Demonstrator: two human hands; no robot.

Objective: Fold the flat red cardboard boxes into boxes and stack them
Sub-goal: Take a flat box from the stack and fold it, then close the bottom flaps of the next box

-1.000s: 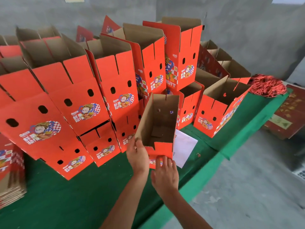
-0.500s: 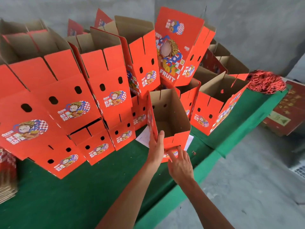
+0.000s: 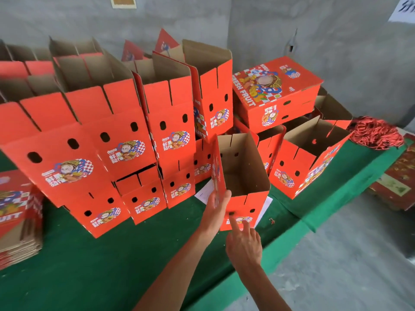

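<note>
While the open box (image 3: 243,176) stands mouth-up near the front edge of the green surface (image 3: 94,261), both hands work on it from below in the view. At six o'clock of the box, the right hand (image 3: 243,241) reaches up with straight fingers (image 3: 233,222) touching the red front panel by its vent holes, probably steadying or nudging it. At about eight o'clock, the left hand (image 3: 216,209) grips the tall left flap, fingers curled round its edge, likely to keep the walls square while the box is set or lifted for stacking. A white sheet (image 3: 205,194) lies under the box, showing on both sides of it.

Further out, at nine o'clock and well apart, a pile of flat blanks (image 3: 18,221) waits at the surface's left end, so more folding seems left to do. From ten to twelve o'clock the stack of folded boxes (image 3: 125,140) rises in tilted tiers, crowding just beside the held box and leaving little room on that side. At two o'clock another open box (image 3: 307,167) stands near, with a closed box (image 3: 276,90) perched above at one o'clock. Farthest right, a heap of red cords (image 3: 375,133) rests at the surface's end.
</note>
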